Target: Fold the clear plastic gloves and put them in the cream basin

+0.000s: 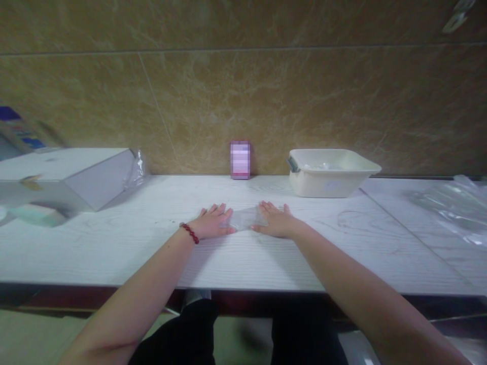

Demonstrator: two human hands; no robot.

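Note:
Both my hands lie palm down on the white tabletop (114, 243), fingers pointing away from me. Between them lies a small clear plastic bag (244, 218), flat on the wood. My left hand (213, 221), with a red bead bracelet at the wrist, covers the bag's left end. My right hand (274, 220) presses on the bag's right end. The fingers of both hands are spread flat and not curled around anything.
A cream plastic basin (331, 172) stands at the back right against the brown tiled wall. A small pink object (240, 159) leans on the wall behind my hands. A white box (72, 175) sits at the left, clear plastic sheets (452, 208) at the right.

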